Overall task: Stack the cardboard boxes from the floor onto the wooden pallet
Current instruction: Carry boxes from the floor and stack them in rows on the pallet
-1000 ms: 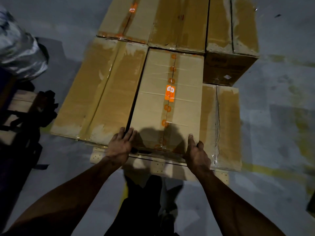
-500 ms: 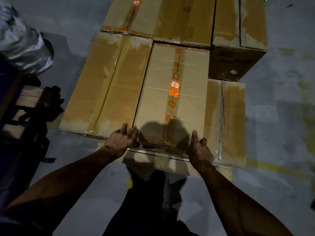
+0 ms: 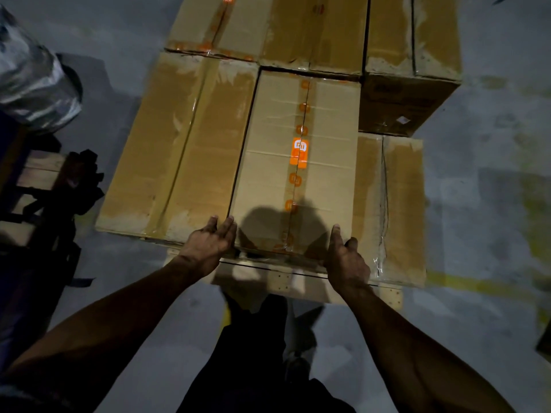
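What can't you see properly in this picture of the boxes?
- Wooden pallet, head view: mostly covered by boxes; only its near edge shows.
- Far boxes: cut off by the top edge.
- Near face of the orange-taped box: hidden behind the left hand and right hand.
- Dark objects at left: too dim to identify.

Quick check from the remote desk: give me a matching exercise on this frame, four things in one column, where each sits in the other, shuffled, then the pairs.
Things:
1. box with orange label
2. left hand
3. right hand
4. wooden pallet

Places:
A. showing under the boxes' near edge
B. at the labelled box's near right corner
C. middle of the near row, between two brown-taped boxes
D. at the labelled box's near left corner, fingers straight

Pairs: 1-C, 2-D, 3-B, 4-A
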The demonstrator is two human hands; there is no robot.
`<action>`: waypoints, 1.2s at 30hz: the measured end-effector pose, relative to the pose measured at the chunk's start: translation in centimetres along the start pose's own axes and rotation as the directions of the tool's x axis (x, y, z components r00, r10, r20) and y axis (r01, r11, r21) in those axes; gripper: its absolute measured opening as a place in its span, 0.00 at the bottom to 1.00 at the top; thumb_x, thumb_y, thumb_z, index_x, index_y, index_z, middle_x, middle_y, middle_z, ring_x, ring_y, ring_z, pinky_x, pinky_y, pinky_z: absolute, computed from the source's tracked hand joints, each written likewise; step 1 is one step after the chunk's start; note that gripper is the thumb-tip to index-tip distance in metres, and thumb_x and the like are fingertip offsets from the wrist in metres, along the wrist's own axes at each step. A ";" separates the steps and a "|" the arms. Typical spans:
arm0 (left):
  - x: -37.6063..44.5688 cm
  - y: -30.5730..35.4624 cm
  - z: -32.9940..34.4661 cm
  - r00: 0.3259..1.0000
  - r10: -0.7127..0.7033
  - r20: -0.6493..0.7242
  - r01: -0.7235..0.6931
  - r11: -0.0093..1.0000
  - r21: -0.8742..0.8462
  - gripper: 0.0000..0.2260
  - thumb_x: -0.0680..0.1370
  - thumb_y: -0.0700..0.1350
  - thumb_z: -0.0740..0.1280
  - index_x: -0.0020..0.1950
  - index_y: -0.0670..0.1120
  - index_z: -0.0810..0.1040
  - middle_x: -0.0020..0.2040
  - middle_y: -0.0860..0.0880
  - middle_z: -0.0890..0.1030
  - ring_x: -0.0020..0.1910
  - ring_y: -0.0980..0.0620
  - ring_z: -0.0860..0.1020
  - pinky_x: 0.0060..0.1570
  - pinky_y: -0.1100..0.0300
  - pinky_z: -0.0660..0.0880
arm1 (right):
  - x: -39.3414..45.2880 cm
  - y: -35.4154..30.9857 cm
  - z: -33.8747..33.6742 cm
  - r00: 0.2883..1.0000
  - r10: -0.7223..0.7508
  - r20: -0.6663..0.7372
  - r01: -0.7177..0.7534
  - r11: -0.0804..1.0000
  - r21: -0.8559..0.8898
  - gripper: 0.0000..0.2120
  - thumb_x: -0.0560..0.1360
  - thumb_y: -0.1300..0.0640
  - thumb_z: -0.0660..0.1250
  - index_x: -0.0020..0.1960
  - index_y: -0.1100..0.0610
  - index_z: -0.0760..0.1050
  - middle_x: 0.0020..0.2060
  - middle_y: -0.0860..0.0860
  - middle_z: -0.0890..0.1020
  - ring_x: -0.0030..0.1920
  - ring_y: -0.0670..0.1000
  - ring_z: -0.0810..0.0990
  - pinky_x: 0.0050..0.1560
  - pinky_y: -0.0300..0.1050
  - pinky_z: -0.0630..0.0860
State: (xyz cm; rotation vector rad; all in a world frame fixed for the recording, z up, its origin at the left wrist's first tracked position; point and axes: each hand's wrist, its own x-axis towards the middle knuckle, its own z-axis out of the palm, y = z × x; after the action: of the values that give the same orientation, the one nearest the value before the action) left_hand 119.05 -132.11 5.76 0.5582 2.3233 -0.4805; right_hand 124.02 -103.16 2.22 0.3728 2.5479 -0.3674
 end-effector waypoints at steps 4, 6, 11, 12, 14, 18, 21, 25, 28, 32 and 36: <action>0.2 0.0 0.0 1.000 -0.008 0.001 0.008 1.000 -0.004 0.34 0.81 0.36 0.57 0.81 0.43 0.41 0.82 0.46 0.43 0.80 0.38 0.49 0.68 0.48 0.69 | -0.1 0.1 0.0 1.000 -0.005 0.017 0.004 1.000 0.022 0.45 0.77 0.51 0.70 0.80 0.47 0.42 0.68 0.61 0.65 0.57 0.61 0.77 0.48 0.56 0.76; 0.2 0.1 -0.2 1.000 -0.013 0.002 0.013 1.000 -0.007 0.33 0.81 0.38 0.58 0.81 0.43 0.43 0.82 0.45 0.45 0.80 0.37 0.50 0.68 0.48 0.69 | 0.1 0.0 -0.2 0.999 0.005 0.043 -0.007 0.999 0.043 0.44 0.77 0.50 0.69 0.80 0.46 0.41 0.69 0.61 0.65 0.58 0.61 0.77 0.49 0.56 0.77; 0.2 0.9 -1.6 0.993 -0.076 -0.086 0.061 0.984 -0.166 0.24 0.80 0.49 0.65 0.74 0.45 0.66 0.74 0.45 0.68 0.69 0.40 0.69 0.58 0.50 0.75 | -0.7 -0.2 -2.6 0.995 -0.029 0.100 0.014 0.989 0.148 0.38 0.78 0.49 0.67 0.79 0.48 0.48 0.70 0.60 0.63 0.60 0.63 0.75 0.55 0.58 0.77; 0.1 1.4 -2.2 0.992 -0.079 -0.100 0.056 0.976 -0.211 0.21 0.79 0.52 0.66 0.71 0.48 0.71 0.69 0.46 0.73 0.65 0.42 0.74 0.55 0.51 0.76 | -1.4 -0.1 -3.2 0.996 -0.040 0.080 0.026 0.985 0.172 0.37 0.78 0.49 0.66 0.79 0.49 0.49 0.71 0.60 0.62 0.61 0.63 0.74 0.56 0.58 0.76; -0.3 3.0 -3.8 0.985 -0.073 -0.155 0.024 0.956 -0.294 0.16 0.77 0.55 0.68 0.63 0.51 0.77 0.60 0.47 0.80 0.56 0.44 0.80 0.47 0.54 0.75 | -3.2 0.3 -4.3 0.999 -0.033 0.017 0.028 0.977 0.209 0.36 0.77 0.45 0.62 0.80 0.51 0.50 0.74 0.60 0.62 0.64 0.64 0.73 0.60 0.57 0.74; -1.1 7.4 -6.5 0.961 -0.020 -0.277 -0.073 0.944 -0.322 0.13 0.79 0.56 0.65 0.56 0.49 0.78 0.52 0.49 0.82 0.46 0.47 0.82 0.37 0.57 0.70 | -7.0 2.8 -5.6 0.991 0.109 -0.083 -0.078 0.945 0.316 0.32 0.80 0.47 0.62 0.80 0.54 0.54 0.75 0.59 0.64 0.70 0.62 0.68 0.66 0.54 0.70; -1.2 11.1 -8.6 0.946 0.045 -0.321 -0.129 0.961 -0.246 0.12 0.80 0.54 0.60 0.55 0.48 0.75 0.52 0.47 0.82 0.48 0.44 0.81 0.44 0.54 0.78 | -9.5 6.2 -5.5 0.959 0.247 -0.140 -0.172 0.898 0.405 0.29 0.81 0.49 0.62 0.78 0.57 0.59 0.73 0.59 0.67 0.71 0.62 0.67 0.67 0.53 0.68; -1.4 17.3 -12.7 0.950 0.130 -0.285 -0.200 0.952 -0.233 0.14 0.82 0.53 0.56 0.59 0.47 0.75 0.58 0.44 0.81 0.55 0.43 0.79 0.50 0.53 0.74 | -13.1 12.3 -4.5 0.893 0.432 -0.127 -0.312 0.798 0.515 0.28 0.80 0.49 0.62 0.77 0.57 0.61 0.73 0.58 0.68 0.71 0.61 0.67 0.68 0.54 0.68; -1.8 22.3 -14.9 0.931 0.217 -0.293 -0.279 0.942 -0.189 0.18 0.82 0.55 0.56 0.66 0.47 0.74 0.62 0.44 0.80 0.59 0.43 0.78 0.53 0.53 0.74 | -16.1 17.7 -3.5 0.838 0.538 -0.095 -0.391 0.712 0.584 0.29 0.81 0.47 0.61 0.78 0.57 0.60 0.75 0.58 0.66 0.73 0.61 0.65 0.70 0.54 0.66; -1.3 30.4 -16.8 0.886 0.343 -0.313 -0.394 0.912 -0.115 0.23 0.82 0.59 0.56 0.71 0.46 0.71 0.67 0.43 0.77 0.64 0.42 0.75 0.59 0.52 0.74 | -19.7 25.9 -2.1 0.761 0.646 -0.056 -0.467 0.606 0.644 0.30 0.81 0.44 0.60 0.78 0.58 0.60 0.75 0.58 0.65 0.74 0.61 0.64 0.71 0.54 0.63; -0.9 40.2 -18.6 0.858 0.421 -0.294 -0.451 0.892 -0.039 0.27 0.83 0.59 0.53 0.78 0.46 0.62 0.78 0.46 0.65 0.76 0.43 0.62 0.70 0.49 0.66 | -22.5 34.7 -0.7 0.702 0.712 0.004 -0.527 0.515 0.677 0.34 0.80 0.39 0.59 0.79 0.56 0.58 0.77 0.57 0.63 0.76 0.60 0.61 0.73 0.55 0.62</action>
State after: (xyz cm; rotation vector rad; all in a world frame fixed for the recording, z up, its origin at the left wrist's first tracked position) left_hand 130.28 -89.69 11.92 1.1303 2.3578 -0.0600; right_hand 153.76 -75.04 8.61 1.6760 2.2224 -0.9405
